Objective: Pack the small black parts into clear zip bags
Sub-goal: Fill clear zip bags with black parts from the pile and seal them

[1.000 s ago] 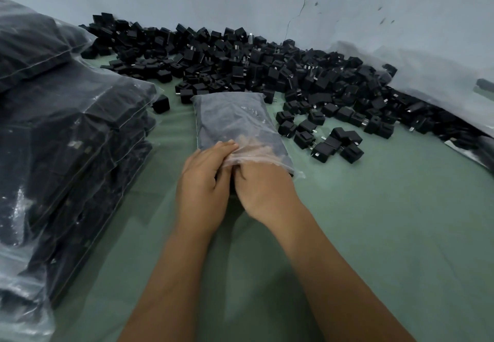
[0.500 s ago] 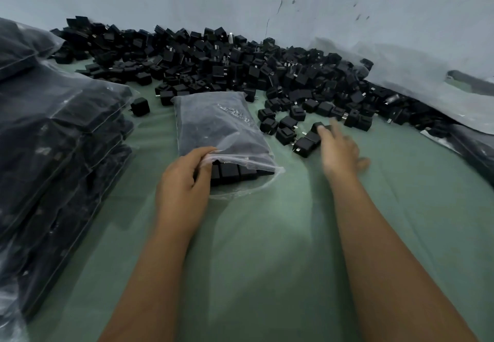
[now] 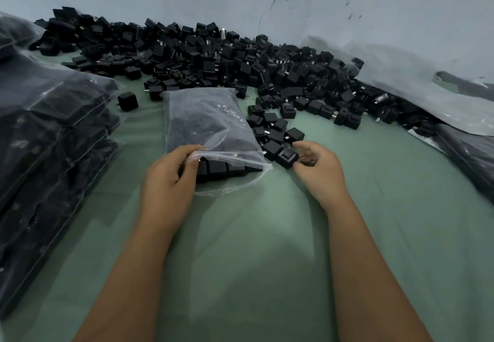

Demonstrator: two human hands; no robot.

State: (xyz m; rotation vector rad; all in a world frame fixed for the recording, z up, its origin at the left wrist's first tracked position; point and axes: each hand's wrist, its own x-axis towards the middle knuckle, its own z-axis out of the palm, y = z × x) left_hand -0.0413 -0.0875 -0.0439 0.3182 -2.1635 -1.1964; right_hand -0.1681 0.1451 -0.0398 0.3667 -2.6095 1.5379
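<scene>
Green cloth covers the table (image 3: 267, 234), where a heap of small black cube-shaped parts (image 3: 213, 58) lines the wall. Left hand (image 3: 168, 181) pinches open the mouth of a clear zip bag (image 3: 203, 122), nearly full; right hand (image 3: 318, 167) grips one black part (image 3: 286, 156) just beside it.

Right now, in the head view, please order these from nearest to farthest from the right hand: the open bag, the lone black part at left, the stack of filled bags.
From the right hand:
1. Open bag, just left of it.
2. Lone part, far-left of that bag.
3. Stack of filled bags, at the left edge.
</scene>
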